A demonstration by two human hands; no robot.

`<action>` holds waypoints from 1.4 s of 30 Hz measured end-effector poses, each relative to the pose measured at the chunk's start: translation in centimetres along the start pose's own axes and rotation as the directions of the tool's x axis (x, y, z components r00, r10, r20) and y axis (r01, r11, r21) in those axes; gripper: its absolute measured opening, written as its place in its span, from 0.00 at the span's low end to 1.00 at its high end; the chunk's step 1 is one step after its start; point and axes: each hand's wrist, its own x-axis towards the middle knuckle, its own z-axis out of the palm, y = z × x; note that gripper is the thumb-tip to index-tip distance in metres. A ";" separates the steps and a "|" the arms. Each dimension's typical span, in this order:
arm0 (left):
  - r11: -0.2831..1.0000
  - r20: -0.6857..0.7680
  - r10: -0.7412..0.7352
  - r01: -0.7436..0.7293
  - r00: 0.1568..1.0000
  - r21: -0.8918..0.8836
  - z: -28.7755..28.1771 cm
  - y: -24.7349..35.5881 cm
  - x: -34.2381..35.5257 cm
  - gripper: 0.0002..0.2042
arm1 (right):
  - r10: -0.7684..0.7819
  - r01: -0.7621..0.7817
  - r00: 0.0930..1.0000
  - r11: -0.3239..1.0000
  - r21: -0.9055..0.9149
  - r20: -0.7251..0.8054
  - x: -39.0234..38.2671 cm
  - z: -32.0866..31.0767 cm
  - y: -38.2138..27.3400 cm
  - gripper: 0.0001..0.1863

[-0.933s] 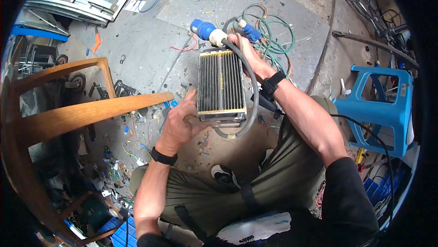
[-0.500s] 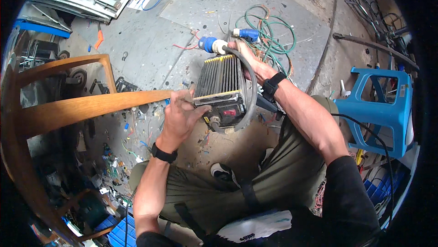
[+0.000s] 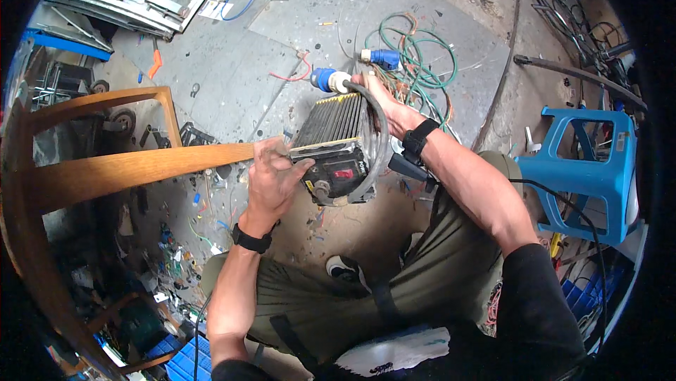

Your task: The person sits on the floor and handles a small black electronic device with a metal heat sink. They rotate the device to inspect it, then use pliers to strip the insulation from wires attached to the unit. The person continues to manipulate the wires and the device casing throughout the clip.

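My left hand [image 3: 274,177] is closed on the near left corner of a finned metal device [image 3: 327,124], its thumb on the black end panel [image 3: 336,173], which has a red switch and a cable fitting. My right hand [image 3: 386,106] grips the far right side of the device, its fingers partly hidden behind it and the cable. A thick grey cable [image 3: 377,99] loops along the right side to a blue and white plug [image 3: 327,79] at the far end. Just beyond lie another blue plug [image 3: 384,58] and tangled green wires [image 3: 435,64] on the floor.
A wooden chair frame [image 3: 141,170] reaches in from the left, close to my left hand. A blue plastic stool [image 3: 612,170] stands right. Metal frames [image 3: 127,1] lie back left, cables and hoses [image 3: 577,71] back right. Small scraps litter the grey floor [image 3: 260,29]. My legs are below.
The device has tilted, bringing its black end panel into view, and shifted slightly left. My left hand has moved slightly left and up with it; the attached plug has moved down and right.
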 end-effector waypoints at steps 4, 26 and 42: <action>0.996 -0.005 -0.061 0.061 0.998 -0.063 0.1 -0.5 -0.2 0.30 | -0.035 0.035 0.999 0.999 0.003 -0.006 0.0 -0.2 -0.1 0.20; -0.119 0.853 -0.511 0.991 -0.110 0.057 9.1 -9.5 -10.9 0.41 | 0.219 -0.251 0.967 0.761 -0.599 -0.127 3.9 -3.8 8.1 0.16; 0.683 0.585 -0.706 0.601 0.400 0.415 7.2 -9.6 -8.4 0.24 | -0.078 0.063 0.997 0.801 -0.595 0.000 4.0 -3.4 1.1 0.18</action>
